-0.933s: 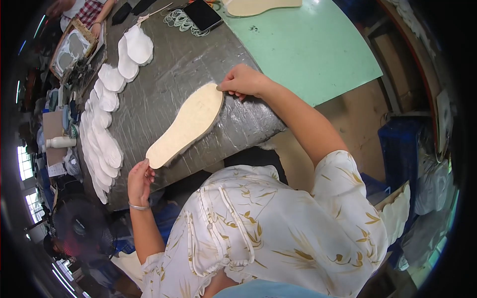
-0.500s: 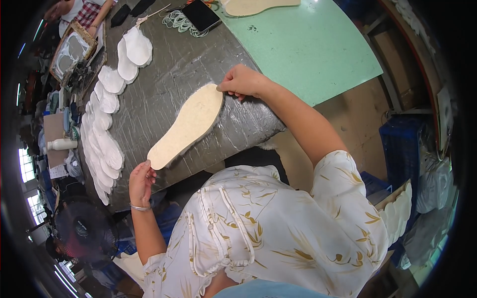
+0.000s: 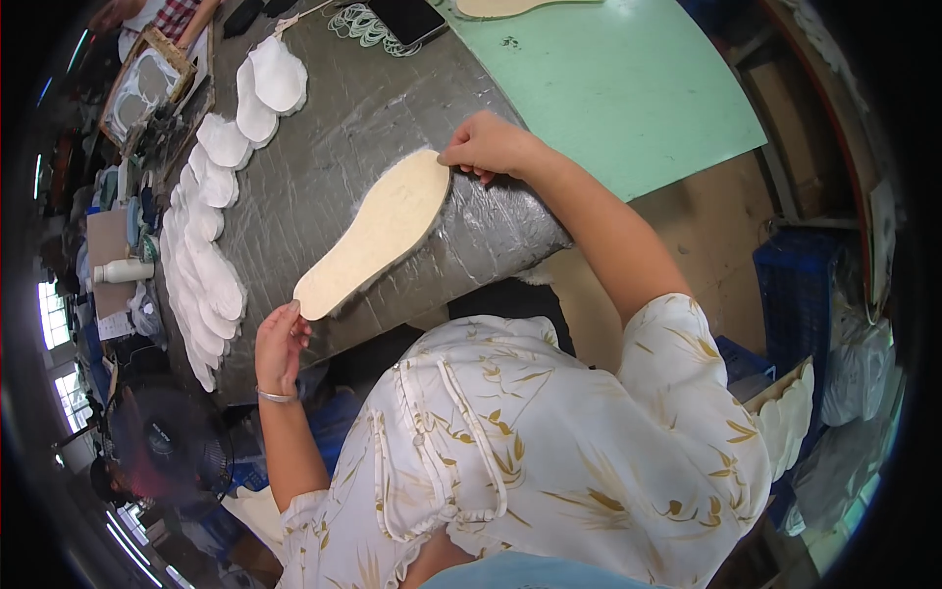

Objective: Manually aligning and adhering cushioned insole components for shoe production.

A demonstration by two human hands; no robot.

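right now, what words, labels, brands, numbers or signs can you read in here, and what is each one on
No text can be read clearly.
Fan: pale lettering at its centre, too small and blurred to read.
Paper sheet: faint marks, too small to read.
Green board: small dark marks, not readable as words.
Phone: no text shows on the visible screen.
Insole: no lettering that I can make out.

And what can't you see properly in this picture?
In the head view:
Cream, foot-shaped insole: underside turned away from the camera.
Black rectangular phone: top cut off by the upper edge.
Round black fan: blades blurred.
White, foot-shaped pads: overlapping neighbours hide parts.
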